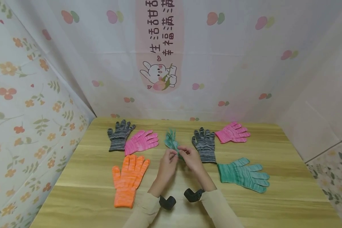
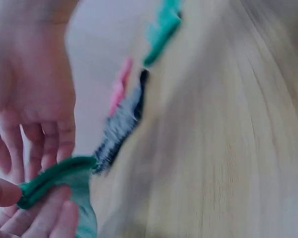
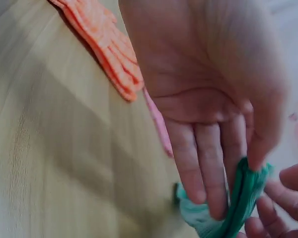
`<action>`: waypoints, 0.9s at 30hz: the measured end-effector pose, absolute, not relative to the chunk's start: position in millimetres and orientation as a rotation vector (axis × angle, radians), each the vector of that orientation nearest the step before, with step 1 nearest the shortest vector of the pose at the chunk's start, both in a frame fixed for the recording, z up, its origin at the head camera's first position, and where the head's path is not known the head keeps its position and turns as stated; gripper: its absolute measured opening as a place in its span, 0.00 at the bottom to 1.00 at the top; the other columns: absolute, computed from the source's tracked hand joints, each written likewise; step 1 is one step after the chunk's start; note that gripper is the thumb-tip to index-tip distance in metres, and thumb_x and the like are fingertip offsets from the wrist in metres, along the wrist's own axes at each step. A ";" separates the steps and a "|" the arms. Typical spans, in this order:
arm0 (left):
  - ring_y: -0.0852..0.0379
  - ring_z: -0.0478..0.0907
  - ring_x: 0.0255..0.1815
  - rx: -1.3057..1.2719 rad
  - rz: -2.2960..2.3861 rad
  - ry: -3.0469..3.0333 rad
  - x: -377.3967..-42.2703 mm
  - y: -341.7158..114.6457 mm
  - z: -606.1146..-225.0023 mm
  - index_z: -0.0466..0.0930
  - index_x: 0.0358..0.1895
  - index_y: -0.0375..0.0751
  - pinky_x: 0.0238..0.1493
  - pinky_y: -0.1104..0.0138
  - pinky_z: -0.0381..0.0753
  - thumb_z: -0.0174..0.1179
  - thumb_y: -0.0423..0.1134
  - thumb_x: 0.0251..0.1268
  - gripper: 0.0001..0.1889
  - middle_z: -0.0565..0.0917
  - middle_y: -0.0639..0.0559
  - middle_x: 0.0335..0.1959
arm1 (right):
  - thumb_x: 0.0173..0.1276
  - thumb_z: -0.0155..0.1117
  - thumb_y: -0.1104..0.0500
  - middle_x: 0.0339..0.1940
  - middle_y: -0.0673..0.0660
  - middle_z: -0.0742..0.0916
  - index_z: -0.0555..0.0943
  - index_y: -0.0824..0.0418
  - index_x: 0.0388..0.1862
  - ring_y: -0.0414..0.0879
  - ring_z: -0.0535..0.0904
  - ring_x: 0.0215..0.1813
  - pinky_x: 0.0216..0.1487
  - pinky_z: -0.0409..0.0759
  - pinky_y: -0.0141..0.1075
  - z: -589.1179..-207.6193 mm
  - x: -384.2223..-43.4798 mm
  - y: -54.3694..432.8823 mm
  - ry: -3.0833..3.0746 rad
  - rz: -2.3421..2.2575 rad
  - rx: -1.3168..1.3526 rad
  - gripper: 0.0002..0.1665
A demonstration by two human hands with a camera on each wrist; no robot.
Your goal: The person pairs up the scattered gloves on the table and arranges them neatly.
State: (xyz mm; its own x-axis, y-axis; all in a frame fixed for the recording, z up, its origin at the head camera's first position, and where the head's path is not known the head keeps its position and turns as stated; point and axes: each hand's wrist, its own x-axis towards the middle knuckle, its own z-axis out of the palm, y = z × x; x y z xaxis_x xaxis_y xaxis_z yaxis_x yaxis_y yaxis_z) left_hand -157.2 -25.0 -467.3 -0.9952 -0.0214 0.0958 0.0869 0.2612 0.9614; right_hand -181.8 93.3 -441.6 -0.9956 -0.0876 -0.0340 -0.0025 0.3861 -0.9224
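Note:
Near the middle of the table, both hands hold a green knitted glove (image 1: pixel 170 139), its fingers pointing away from the person and raised. The left hand (image 1: pixel 168 164) pinches one side of its cuff, and the right hand (image 1: pixel 192 160) grips the other side between thumb and fingers. Up close in the right wrist view, the dark green cuff (image 3: pixel 242 196) runs between the two hands, with the right thumb pressing on it. From the left wrist, the cuff (image 2: pixel 59 176) appears as a curved band. Closest to the right hand lies a grey-black glove (image 1: pixel 205 145).
Left on the wooden table (image 1: pixel 82 190) lie another grey-black glove (image 1: pixel 119 136), a pink glove (image 1: pixel 141 141) and an orange glove (image 1: pixel 129 180). At right are a pink glove (image 1: pixel 233 132) and a green glove (image 1: pixel 243 174). A printed curtain (image 1: pixel 231 57) hangs behind the table.

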 end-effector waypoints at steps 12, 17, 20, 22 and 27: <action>0.51 0.82 0.40 0.384 -2.528 -2.054 -86.2 -57.2 -487.9 0.63 0.39 0.30 0.46 0.61 0.82 0.45 0.25 0.66 0.02 0.79 0.40 0.37 | 0.69 0.54 0.60 0.48 0.56 0.82 0.81 0.63 0.47 0.49 0.78 0.51 0.51 0.78 0.42 -451.5 -131.0 104.9 2.607 -1.375 -0.558 0.13; 0.48 0.84 0.41 0.450 -2.512 -2.152 -67.1 -71.9 -496.7 0.68 0.43 0.22 0.43 0.64 0.83 0.43 0.25 0.67 0.08 0.81 0.38 0.38 | 0.70 0.53 0.61 0.54 0.59 0.81 0.79 0.65 0.50 0.55 0.74 0.59 0.59 0.73 0.50 -456.5 -120.4 100.7 2.513 -1.299 -0.672 0.15; 0.47 0.84 0.40 0.435 -2.470 -2.244 -62.0 -78.5 -494.8 0.69 0.47 0.21 0.40 0.64 0.83 0.42 0.25 0.67 0.11 0.82 0.37 0.37 | 0.70 0.52 0.60 0.57 0.60 0.79 0.79 0.66 0.51 0.57 0.72 0.62 0.61 0.70 0.52 -454.4 -114.6 97.1 2.508 -1.215 -0.731 0.16; 0.47 0.85 0.37 0.392 -2.428 -2.318 -60.7 -82.1 -493.5 0.70 0.48 0.20 0.38 0.64 0.84 0.43 0.26 0.68 0.12 0.83 0.37 0.36 | 0.70 0.52 0.59 0.59 0.60 0.78 0.79 0.66 0.51 0.57 0.71 0.63 0.62 0.68 0.53 -453.0 -111.3 94.9 2.515 -1.139 -0.762 0.16; 0.52 0.84 0.29 0.363 -2.265 -2.523 -56.7 -89.2 -490.2 0.74 0.47 0.24 0.31 0.65 0.84 0.46 0.29 0.67 0.12 0.82 0.43 0.29 | 0.71 0.51 0.59 0.59 0.60 0.78 0.78 0.66 0.53 0.56 0.71 0.63 0.61 0.70 0.52 -453.2 -110.1 93.3 2.554 -1.094 -0.743 0.17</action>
State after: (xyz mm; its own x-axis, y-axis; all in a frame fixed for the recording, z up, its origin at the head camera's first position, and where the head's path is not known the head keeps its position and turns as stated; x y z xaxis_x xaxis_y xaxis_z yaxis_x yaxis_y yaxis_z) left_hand -56.7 -89.2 -490.2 -0.9421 0.0213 -0.3345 -0.3303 0.1110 0.9373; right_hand -110.1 93.3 -453.2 -0.8338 -0.5506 -0.0404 -0.3506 0.5846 -0.7317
